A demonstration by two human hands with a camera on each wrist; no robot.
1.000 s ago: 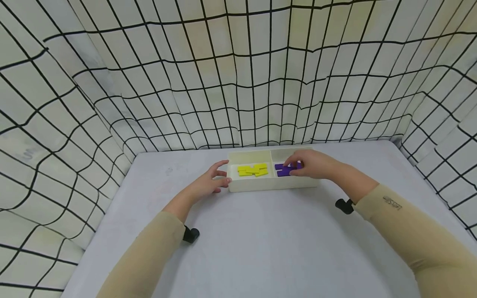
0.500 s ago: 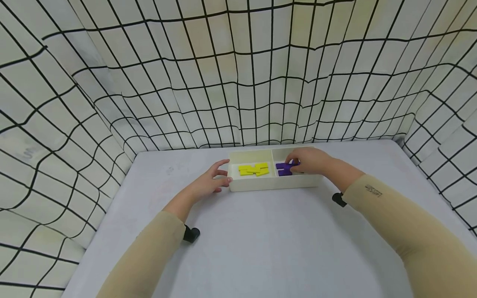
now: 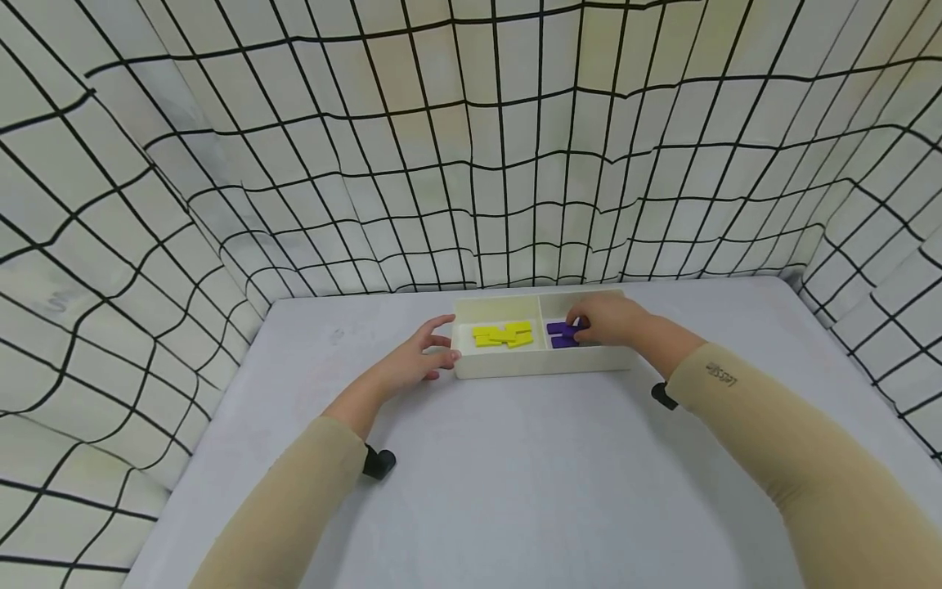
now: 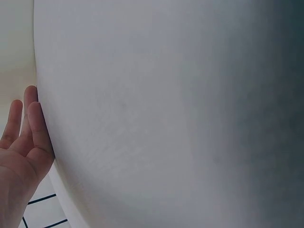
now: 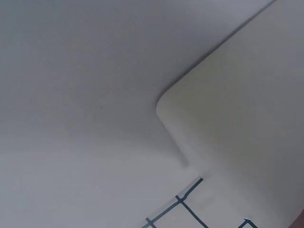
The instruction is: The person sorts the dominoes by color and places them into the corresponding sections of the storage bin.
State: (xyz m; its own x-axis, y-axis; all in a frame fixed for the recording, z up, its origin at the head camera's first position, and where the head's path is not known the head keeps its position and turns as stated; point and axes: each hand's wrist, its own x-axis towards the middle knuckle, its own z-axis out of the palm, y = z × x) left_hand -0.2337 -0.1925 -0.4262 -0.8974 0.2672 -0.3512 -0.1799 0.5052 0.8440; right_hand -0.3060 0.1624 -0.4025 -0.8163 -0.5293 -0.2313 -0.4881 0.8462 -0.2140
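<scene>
A white two-compartment box (image 3: 540,363) lies near the far side of the table. Several flat yellow pieces (image 3: 503,334) lie loosely overlapped in its left compartment. Several flat purple pieces (image 3: 563,335) are in the right one, partly covered by fingers. My right hand (image 3: 609,319) reaches into that right compartment, its thumb and forefinger pinching a purple piece. At the box's left end, my left hand (image 3: 408,361) rests its spread, slightly bent fingers and thumb against the wall. The left wrist view shows this hand (image 4: 26,147) at its edge; what the right fingers do is outside the right wrist view.
A white table (image 3: 515,474) stretches from the box toward me. Black grid netting (image 3: 478,164) over pale walls rises behind and at both sides, close behind the box. In the right wrist view the box's rounded corner (image 5: 204,99) shows.
My right hand and forearm have shifted slightly, the forearm swinging left, and the purple pieces under the fingers have shifted a little. My left hand keeps its place at the box's end.
</scene>
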